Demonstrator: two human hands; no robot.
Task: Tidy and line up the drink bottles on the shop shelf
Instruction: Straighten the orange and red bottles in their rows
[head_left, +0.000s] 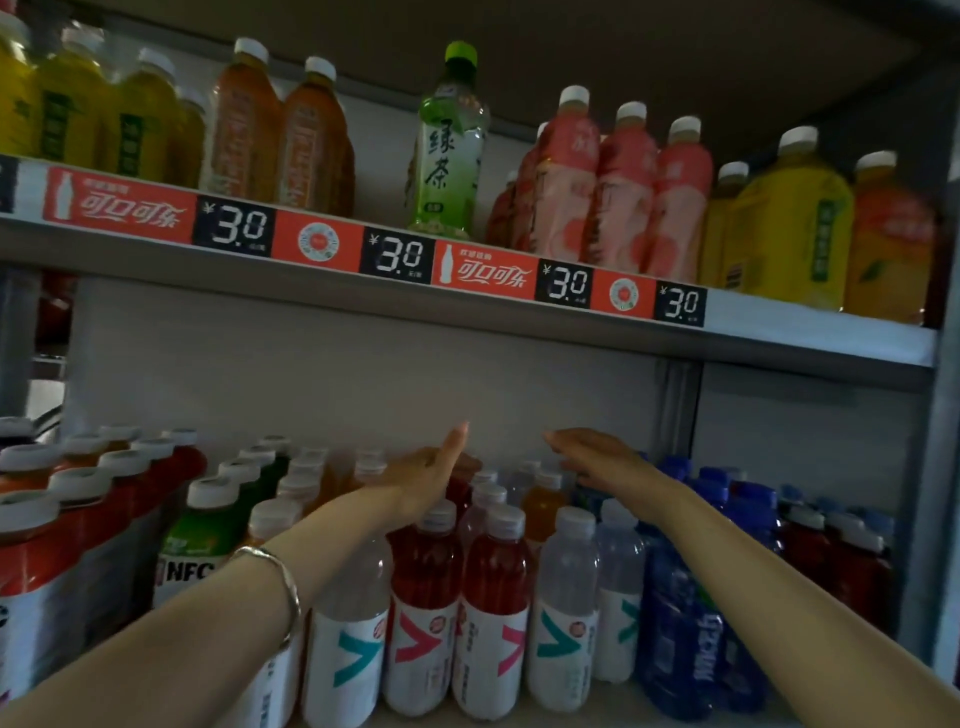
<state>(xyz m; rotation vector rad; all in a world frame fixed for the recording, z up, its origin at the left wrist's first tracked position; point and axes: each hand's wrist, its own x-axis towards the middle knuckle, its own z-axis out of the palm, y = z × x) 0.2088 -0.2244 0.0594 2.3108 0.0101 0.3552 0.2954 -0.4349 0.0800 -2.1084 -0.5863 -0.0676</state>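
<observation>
Two hands, left hand (427, 475) and right hand (597, 457), reach over red and clear plastic drink bottles (496, 577) on the lower shelf (618, 700). Each grip is wide, fingers straight, holding nothing.

A shop's drinks section: bottles (566, 613) stand in crowded rows at 6 o'clock and along the upper shelf (810, 338) at 12. A red branded strip (483, 273) on its front edge carries four black price tags (234, 228) reading ¥3.0.

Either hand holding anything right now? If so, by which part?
Nothing held: left hand and right hand both reach open, fingers straight, over the lower-shelf bottles.
</observation>
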